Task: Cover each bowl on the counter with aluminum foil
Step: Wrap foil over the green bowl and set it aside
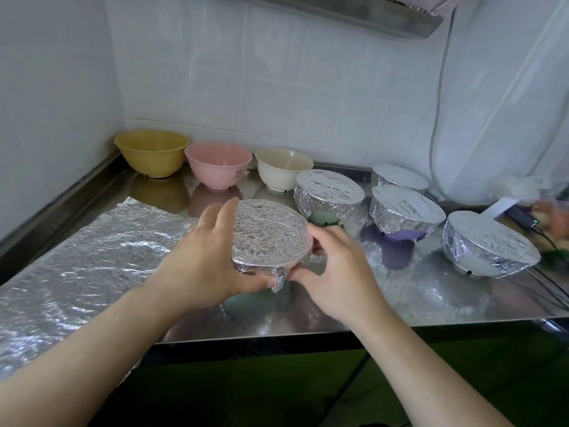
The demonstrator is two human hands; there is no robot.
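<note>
Item in hand: one foil-capped bowl (269, 238), its wall seemingly pale green in the counter's reflection, held at the front centre of the stainless steel counter (400, 303) between both hands. Left hand (203, 257): fingers spread and curled round the near-left rim, thumb pressed under the skirt of foil, evidently to crimp the sheet against the wall. Right hand (335, 272): fingers curled on the right rim, thumb and forefinger pinching the foil near a loose hanging tab, apparently folding it down. Whether the bowl sits on the counter or is raised slightly cannot be told. Finished stock, grouped at right, likely to keep done work apart: foil-covered green bowl (328, 192); foil-covered purple bowl (403, 211); foil-covered white bowl (489, 241); foil-covered rear bowl (398, 177) against the wall. Outstanding stock, lined along the back wall, open and upright: yellow ribbed plastic bowl (152, 152); pink ribbed plastic bowl (218, 164); cream ribbed plastic bowl (283, 167). Supply: large crinkled sheet of aluminium foil (77, 266), spread flat over the counter's left half and past its front edge, within easy reach for the next cut. Judged progress: four done, the fifth at its final crimp, three remaining. Sundry: dark cable and plug (523, 218) at far right.
</note>
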